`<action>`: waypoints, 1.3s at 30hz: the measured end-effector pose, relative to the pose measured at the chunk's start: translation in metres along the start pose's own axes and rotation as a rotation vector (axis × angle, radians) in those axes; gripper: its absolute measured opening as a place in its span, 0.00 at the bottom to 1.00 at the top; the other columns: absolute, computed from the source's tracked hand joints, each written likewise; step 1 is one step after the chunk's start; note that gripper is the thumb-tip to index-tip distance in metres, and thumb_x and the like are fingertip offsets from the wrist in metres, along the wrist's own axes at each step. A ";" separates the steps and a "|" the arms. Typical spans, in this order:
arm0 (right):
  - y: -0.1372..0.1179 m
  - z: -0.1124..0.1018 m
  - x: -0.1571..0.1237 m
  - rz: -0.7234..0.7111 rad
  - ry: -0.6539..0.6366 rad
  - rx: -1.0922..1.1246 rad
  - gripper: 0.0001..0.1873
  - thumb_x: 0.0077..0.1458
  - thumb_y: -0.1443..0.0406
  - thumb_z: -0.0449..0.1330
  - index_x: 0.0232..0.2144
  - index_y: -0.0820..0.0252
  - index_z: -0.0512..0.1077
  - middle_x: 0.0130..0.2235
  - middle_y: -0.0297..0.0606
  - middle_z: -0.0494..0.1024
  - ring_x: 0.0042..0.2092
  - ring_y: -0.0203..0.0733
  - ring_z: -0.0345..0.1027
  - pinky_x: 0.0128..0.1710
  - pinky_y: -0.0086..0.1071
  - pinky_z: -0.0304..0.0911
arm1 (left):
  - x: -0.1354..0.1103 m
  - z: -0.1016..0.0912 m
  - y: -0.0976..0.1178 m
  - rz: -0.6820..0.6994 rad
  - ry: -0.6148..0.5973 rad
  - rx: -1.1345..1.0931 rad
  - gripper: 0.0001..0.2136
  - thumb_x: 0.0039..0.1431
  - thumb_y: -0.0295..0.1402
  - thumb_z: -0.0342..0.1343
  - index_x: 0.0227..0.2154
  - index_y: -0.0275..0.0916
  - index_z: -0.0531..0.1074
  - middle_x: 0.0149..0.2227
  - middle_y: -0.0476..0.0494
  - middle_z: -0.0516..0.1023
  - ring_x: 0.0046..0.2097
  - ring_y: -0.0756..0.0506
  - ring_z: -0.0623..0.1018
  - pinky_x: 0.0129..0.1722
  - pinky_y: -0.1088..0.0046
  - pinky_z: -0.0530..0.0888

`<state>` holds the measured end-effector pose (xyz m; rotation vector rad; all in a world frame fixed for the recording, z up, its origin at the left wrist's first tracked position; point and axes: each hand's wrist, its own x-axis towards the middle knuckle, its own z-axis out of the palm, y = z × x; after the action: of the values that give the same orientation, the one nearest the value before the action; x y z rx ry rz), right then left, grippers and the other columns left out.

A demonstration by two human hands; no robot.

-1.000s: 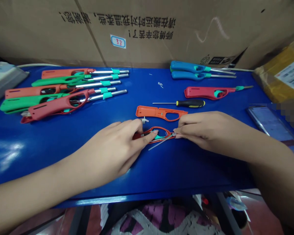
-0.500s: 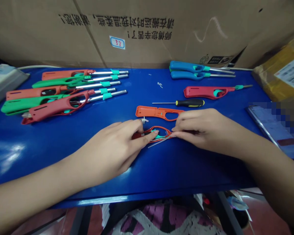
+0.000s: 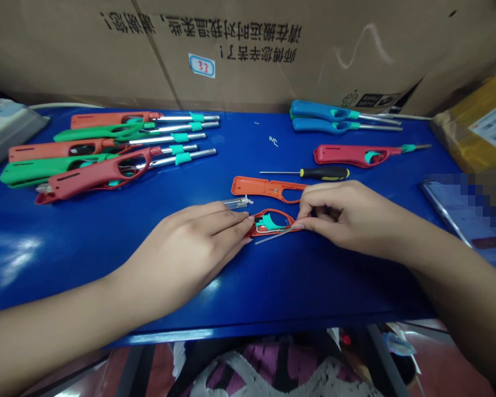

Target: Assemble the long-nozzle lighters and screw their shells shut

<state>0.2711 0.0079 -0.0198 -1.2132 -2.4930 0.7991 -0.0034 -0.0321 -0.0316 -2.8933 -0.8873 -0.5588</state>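
Note:
An opened orange lighter half (image 3: pixel 273 223) with a teal trigger inside lies on the blue table (image 3: pixel 107 237) in front of me. My left hand (image 3: pixel 194 248) lies over its left end, fingers together and pressing it down. My right hand (image 3: pixel 343 215) pinches its right end, where a thin grey tube (image 3: pixel 273 237) sticks out. The other orange shell half (image 3: pixel 268 188) lies just behind, with a small clear gas cartridge (image 3: pixel 236 203) beside it.
A black-and-yellow screwdriver (image 3: pixel 314 173) lies behind the shells. Several red and green lighters (image 3: pixel 103 151) lie at the back left, a red lighter (image 3: pixel 359 154) and two blue lighters (image 3: pixel 334 118) at the back right. A phone (image 3: pixel 467 215) lies at right. Cardboard boxes (image 3: pixel 248 49) line the back.
My left hand's fingertips slid off the trigger opening to the left, uncovering the teal trigger. My right hand's fingers curled tighter at the shell's right end.

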 end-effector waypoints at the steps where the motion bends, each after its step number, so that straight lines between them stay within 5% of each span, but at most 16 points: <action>1: -0.001 0.000 -0.001 -0.001 0.002 -0.020 0.11 0.60 0.66 0.63 0.25 0.58 0.73 0.24 0.29 0.72 0.25 0.32 0.59 0.26 0.30 0.52 | 0.001 0.001 0.001 -0.013 -0.001 0.001 0.15 0.73 0.31 0.49 0.48 0.29 0.78 0.46 0.36 0.83 0.45 0.38 0.82 0.46 0.56 0.80; 6: -0.007 0.005 -0.003 -0.093 0.105 -0.159 0.08 0.61 0.63 0.63 0.29 0.58 0.73 0.31 0.32 0.75 0.31 0.36 0.65 0.30 0.32 0.55 | 0.004 0.001 0.006 -0.076 -0.006 0.001 0.13 0.71 0.31 0.50 0.45 0.33 0.80 0.44 0.39 0.83 0.41 0.40 0.80 0.38 0.61 0.80; 13: -0.006 0.024 0.003 -0.506 0.159 -0.203 0.09 0.65 0.65 0.58 0.43 0.57 0.78 0.48 0.41 0.79 0.48 0.43 0.70 0.48 0.37 0.63 | 0.004 -0.001 0.005 -0.098 -0.054 0.016 0.14 0.72 0.33 0.50 0.46 0.34 0.80 0.43 0.39 0.82 0.41 0.39 0.79 0.37 0.61 0.79; 17: -0.004 0.025 0.003 -0.578 0.094 -0.294 0.12 0.66 0.66 0.57 0.48 0.56 0.78 0.57 0.44 0.77 0.54 0.46 0.70 0.51 0.42 0.62 | 0.002 -0.001 0.001 -0.061 -0.042 0.029 0.14 0.73 0.33 0.49 0.46 0.34 0.80 0.45 0.40 0.83 0.43 0.39 0.81 0.39 0.60 0.78; 22: -0.009 0.022 0.001 -0.611 0.099 -0.372 0.11 0.65 0.66 0.57 0.47 0.59 0.78 0.56 0.47 0.78 0.52 0.49 0.72 0.48 0.45 0.63 | -0.001 0.000 -0.001 -0.035 -0.020 0.042 0.12 0.72 0.32 0.51 0.46 0.34 0.79 0.46 0.41 0.84 0.45 0.39 0.81 0.39 0.61 0.76; 28: -0.005 -0.001 -0.001 -0.410 0.248 -0.189 0.06 0.61 0.67 0.61 0.40 0.60 0.78 0.40 0.42 0.81 0.42 0.44 0.73 0.46 0.40 0.65 | 0.001 -0.003 -0.003 -0.049 -0.017 0.036 0.12 0.71 0.34 0.53 0.45 0.36 0.80 0.45 0.44 0.85 0.44 0.40 0.81 0.40 0.62 0.75; 35: 0.012 -0.014 0.004 -0.244 -0.044 0.012 0.06 0.60 0.62 0.65 0.34 0.57 0.80 0.35 0.36 0.82 0.38 0.39 0.73 0.42 0.35 0.66 | 0.000 -0.003 -0.006 -0.080 -0.006 -0.048 0.10 0.69 0.33 0.56 0.45 0.37 0.80 0.46 0.44 0.84 0.43 0.42 0.80 0.43 0.62 0.77; 39: 0.012 -0.009 0.006 -0.092 -0.104 0.105 0.07 0.60 0.61 0.65 0.32 0.58 0.79 0.35 0.35 0.81 0.37 0.38 0.73 0.38 0.33 0.66 | 0.002 -0.003 -0.008 -0.087 -0.015 -0.109 0.09 0.68 0.32 0.57 0.44 0.37 0.81 0.45 0.44 0.85 0.43 0.42 0.80 0.43 0.64 0.78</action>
<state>0.2793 0.0221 -0.0190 -1.0391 -2.5318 0.9778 -0.0074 -0.0246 -0.0288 -2.9704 -1.0205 -0.6114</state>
